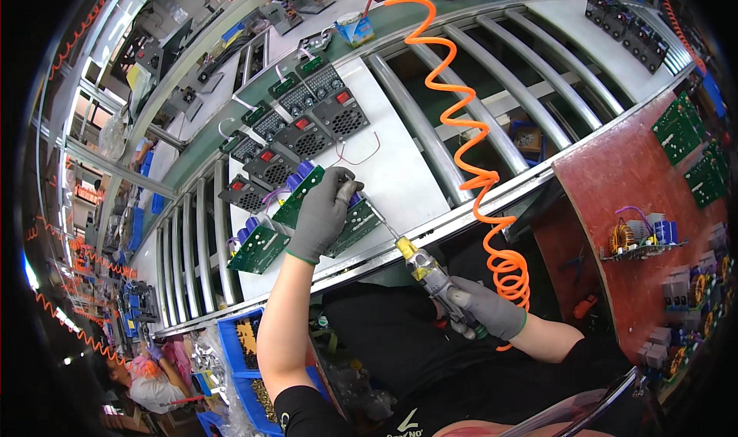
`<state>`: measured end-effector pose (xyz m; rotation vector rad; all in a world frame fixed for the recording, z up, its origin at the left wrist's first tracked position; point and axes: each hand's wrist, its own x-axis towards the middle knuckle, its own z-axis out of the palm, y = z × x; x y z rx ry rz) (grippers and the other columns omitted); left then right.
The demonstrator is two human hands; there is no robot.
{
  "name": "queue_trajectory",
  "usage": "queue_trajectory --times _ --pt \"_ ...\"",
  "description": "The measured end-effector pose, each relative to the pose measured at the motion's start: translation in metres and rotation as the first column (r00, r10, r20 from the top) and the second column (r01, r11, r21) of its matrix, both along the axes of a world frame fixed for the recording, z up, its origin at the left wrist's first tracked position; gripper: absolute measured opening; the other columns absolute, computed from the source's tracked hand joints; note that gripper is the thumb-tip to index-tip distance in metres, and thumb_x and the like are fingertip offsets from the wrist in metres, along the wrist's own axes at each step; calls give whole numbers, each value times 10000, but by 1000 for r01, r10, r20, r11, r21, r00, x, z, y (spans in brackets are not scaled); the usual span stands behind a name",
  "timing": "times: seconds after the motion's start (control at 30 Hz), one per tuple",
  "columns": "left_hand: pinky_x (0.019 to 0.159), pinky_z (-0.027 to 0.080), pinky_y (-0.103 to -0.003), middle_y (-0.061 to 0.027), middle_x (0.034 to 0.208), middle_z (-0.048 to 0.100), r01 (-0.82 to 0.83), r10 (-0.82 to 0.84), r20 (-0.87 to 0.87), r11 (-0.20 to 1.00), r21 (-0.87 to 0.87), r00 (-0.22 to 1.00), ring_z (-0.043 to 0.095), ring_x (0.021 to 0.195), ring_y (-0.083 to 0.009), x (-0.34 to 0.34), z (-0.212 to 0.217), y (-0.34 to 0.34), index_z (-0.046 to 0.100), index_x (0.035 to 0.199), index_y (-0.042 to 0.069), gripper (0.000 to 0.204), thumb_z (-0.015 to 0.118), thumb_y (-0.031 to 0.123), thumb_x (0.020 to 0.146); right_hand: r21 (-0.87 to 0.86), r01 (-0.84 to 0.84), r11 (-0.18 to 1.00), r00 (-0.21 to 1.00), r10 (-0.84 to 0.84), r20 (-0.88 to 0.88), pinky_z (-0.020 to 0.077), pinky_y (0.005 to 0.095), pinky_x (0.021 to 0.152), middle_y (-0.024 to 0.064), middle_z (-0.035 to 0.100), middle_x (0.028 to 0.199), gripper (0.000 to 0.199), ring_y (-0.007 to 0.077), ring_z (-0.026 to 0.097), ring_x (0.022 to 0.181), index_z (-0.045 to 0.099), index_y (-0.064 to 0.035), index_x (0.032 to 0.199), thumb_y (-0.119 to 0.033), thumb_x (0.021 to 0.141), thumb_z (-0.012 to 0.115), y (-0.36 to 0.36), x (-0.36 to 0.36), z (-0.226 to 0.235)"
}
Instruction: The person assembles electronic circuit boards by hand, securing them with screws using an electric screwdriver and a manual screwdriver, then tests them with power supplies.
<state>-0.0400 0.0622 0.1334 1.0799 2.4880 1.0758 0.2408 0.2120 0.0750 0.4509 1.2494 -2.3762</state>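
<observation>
My left hand, in a grey glove, is closed around the upper edge of a green circuit board with blue-purple capacitors; its fingertips are partly hidden. Another green board stands tilted beside it, and a third board leans further left. My right hand, gloved too, grips a powered screwdriver with a yellow nose. Its long thin bit points up and left, close to the left hand's fingers. Whether the tip touches the board cannot be seen. Black power supply units with fans and red switches stand in a row behind.
A white panel lies across metal rollers. An orange coiled hose hangs down by the right hand. Boards and a component assembly rest on the red-brown table at right. Blue bins with small parts stand lower left.
</observation>
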Motion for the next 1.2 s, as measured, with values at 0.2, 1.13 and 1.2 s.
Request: queue_trajectory --times 0.2,1.13,1.2 --pt "824 511 -298 -81 986 727 98 -73 169 984 -146 983 657 901 -149 -15 15 5 604 1109 4 199 545 162 1004 -16 -14 1000 999 15 32 420 226 424 34 528 792 412 88 529 529 498 -56 1108 -454 1002 477 1 4 18" --pt "921 467 -302 -141 950 734 349 -248 656 937 -25 713 675 944 -192 -58 -5 29 631 1089 -34 279 620 222 976 136 -36 990 999 37 -6 434 221 408 54 551 919 489 97 544 554 507 -42 1183 -468 945 540 9 1 -22" --pt "920 466 -303 -142 949 733 337 -233 671 941 -26 704 674 941 -193 -57 -5 29 630 1089 -32 284 623 228 975 133 -41 990 999 43 -17 431 222 403 56 554 924 488 98 542 549 510 -41 1181 -468 945 539 9 1 -22"
